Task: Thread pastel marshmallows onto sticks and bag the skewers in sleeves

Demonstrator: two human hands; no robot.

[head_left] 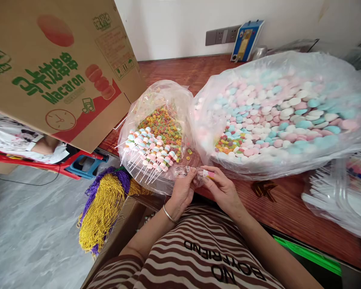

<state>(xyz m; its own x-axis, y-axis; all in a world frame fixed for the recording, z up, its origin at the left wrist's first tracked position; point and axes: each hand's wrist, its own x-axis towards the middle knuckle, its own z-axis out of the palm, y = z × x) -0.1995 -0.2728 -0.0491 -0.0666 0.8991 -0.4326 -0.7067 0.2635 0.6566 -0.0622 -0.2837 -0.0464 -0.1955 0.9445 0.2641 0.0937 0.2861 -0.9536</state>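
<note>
My left hand (184, 188) is closed around a small clear printed wrapper (182, 171), pinching it under the thumb. Close beside it, my right hand (224, 188) has its fingers closed on a small candy piece (209, 174) with pink and yellow on it, at the wrapper's right end. Whether the candy is inside the wrapper I cannot tell. Just beyond my left hand, several candy skewers (150, 150) on white sticks lie in an open clear bag, against small colorful candy rings (161, 124). A large clear bag of pink, white and blue candies (273, 124) lies beyond my right hand.
A Macaron cardboard box (63, 76) stands at left. Gold beaded strands (108, 204) hang below the table edge. Twist ties (263, 189) lie on the wooden table (243, 196), with bagged white sticks (325, 196) at right. A blue device (247, 40) stands by the wall. Another person's arm (45, 144) shows at left.
</note>
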